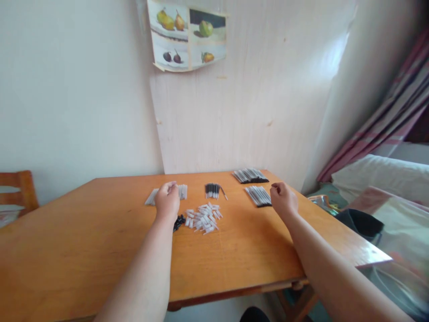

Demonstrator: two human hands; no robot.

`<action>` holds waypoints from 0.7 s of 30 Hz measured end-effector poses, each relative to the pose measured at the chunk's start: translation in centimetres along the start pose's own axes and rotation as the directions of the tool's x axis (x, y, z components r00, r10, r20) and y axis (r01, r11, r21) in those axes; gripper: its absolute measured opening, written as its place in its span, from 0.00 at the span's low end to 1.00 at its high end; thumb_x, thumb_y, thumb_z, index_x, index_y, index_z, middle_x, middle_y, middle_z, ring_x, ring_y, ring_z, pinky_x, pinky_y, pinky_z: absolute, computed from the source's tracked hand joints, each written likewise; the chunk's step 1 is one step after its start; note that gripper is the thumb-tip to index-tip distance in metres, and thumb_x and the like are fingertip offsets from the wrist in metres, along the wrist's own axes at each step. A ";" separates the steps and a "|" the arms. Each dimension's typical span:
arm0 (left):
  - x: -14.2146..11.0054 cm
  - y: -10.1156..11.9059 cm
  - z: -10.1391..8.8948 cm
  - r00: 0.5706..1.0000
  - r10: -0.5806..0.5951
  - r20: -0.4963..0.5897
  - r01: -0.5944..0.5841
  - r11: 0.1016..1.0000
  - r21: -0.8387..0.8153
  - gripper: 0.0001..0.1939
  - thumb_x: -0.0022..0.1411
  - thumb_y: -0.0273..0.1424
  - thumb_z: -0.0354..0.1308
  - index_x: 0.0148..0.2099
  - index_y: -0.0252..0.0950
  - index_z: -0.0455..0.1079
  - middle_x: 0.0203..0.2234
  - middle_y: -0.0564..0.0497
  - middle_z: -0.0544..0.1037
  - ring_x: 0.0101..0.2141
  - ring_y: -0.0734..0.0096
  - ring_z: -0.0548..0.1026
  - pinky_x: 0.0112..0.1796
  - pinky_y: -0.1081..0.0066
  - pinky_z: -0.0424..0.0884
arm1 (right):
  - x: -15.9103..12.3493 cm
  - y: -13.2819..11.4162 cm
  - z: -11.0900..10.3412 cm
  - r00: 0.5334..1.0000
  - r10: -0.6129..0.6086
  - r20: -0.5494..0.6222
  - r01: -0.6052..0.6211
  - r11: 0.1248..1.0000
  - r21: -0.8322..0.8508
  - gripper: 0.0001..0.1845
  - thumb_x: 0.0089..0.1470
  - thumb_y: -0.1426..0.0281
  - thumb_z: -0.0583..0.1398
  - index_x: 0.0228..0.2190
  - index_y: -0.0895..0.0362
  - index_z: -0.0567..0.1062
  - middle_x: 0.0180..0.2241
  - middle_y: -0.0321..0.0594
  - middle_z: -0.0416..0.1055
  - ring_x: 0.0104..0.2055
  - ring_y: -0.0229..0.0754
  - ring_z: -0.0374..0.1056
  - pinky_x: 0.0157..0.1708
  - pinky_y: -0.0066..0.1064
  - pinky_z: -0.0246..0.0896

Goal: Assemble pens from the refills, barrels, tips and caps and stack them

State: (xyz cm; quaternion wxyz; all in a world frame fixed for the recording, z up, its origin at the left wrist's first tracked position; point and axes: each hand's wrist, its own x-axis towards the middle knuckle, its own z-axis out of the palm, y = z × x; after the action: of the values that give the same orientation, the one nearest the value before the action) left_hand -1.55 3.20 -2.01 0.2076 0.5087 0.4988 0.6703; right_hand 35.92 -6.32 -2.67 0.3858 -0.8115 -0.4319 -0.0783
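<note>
My left hand (pixel 167 200) is closed above a row of clear, thin tubes (pixel 182 192), which shows on both sides of it. Whatever its fingers may hold is too small to make out. Small black pieces (pixel 179 222) lie partly hidden by my left wrist, beside a loose pile of white plastic pieces (pixel 204 218). My right hand (pixel 283 199) is closed at the right end of a row of clear pens with black ends (pixel 258 196). Its fingertips are turned away, so their contents are hidden. Between my hands lies a row of short black-and-white sticks (pixel 212 191).
Another stack of clear pens with black ends (pixel 250 175) lies near the back edge of the wooden table (pixel 83 232). A wooden chair (pixel 25 192) stands at the left. Beyond the right edge are a dark bag-like container (pixel 358 223) and a bed (pixel 389 172).
</note>
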 end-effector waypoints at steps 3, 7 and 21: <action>0.5 -0.3 -0.3 0.985 -0.155 -0.073 0.139 0.971 -0.196 0.14 0.50 0.34 0.57 0.39 0.33 0.73 0.31 0.48 0.77 0.33 0.70 0.75 0.37 0.69 0.71 | -0.5 -1.3 -0.2 0.997 -0.072 -0.001 0.072 0.997 0.023 0.18 0.56 0.64 0.52 0.43 0.54 0.77 0.40 0.45 0.76 0.42 0.47 0.69 0.35 0.31 0.56; 0.6 0.1 -0.7 0.961 -0.268 -0.064 0.238 0.923 -0.302 0.14 0.47 0.33 0.59 0.37 0.32 0.73 0.27 0.49 0.76 0.30 0.72 0.73 0.33 0.72 0.68 | -1.0 -3.5 0.1 0.987 -0.154 0.039 0.148 0.981 0.127 0.17 0.54 0.63 0.54 0.40 0.53 0.78 0.35 0.42 0.76 0.36 0.44 0.68 0.32 0.30 0.55; 0.7 1.5 -1.5 0.867 -0.495 -0.062 0.420 0.790 -0.446 0.10 0.50 0.30 0.61 0.36 0.34 0.71 0.29 0.50 0.77 0.27 0.77 0.73 0.27 0.76 0.62 | -4.3 -11.4 4.4 0.979 -0.026 0.203 -0.095 0.822 0.561 0.18 0.47 0.63 0.56 0.34 0.60 0.78 0.27 0.41 0.74 0.27 0.41 0.66 0.25 0.28 0.55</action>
State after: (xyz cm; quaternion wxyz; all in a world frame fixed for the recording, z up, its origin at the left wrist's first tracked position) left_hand -2.79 2.41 -0.37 0.4234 0.2547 0.4683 0.7325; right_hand 23.64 -2.27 -1.35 0.5652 -0.6712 -0.4576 0.1436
